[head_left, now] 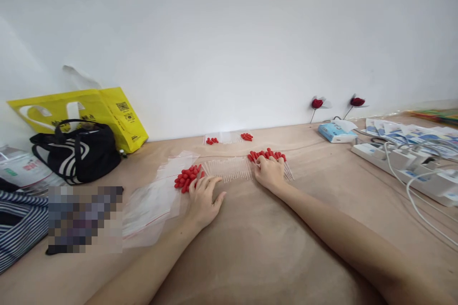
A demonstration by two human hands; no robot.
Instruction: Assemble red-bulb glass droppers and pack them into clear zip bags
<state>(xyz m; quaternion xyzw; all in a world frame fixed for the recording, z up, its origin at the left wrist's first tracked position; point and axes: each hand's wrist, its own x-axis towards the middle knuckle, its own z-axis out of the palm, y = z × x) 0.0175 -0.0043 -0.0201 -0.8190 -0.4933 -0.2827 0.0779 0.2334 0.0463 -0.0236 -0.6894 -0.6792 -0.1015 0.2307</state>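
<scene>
My left hand (205,200) lies with its fingers spread beside a pile of small red capsule-shaped pieces (186,178), fingertips at the pile's right edge. A row of thin white sticks (229,169) stretches across the table between my hands. At the row's right end, my right hand (270,172) is closed, thumb and fingers drawn together. Its fingers cover part of another cluster of red pieces (266,153), which sits at the far ends of the sticks there. What those fingers pinch is hidden. Beyond the row, a clear bag (231,137) lies flat with red pieces at both ends.
Clear plastic bags (152,205) lie left of my left hand. Further left are a black bag (77,152) and a yellow bag (121,119). On the right are a tissue pack (336,132), a power strip (404,171) with cables, and flat packets (404,131). A wall stands behind.
</scene>
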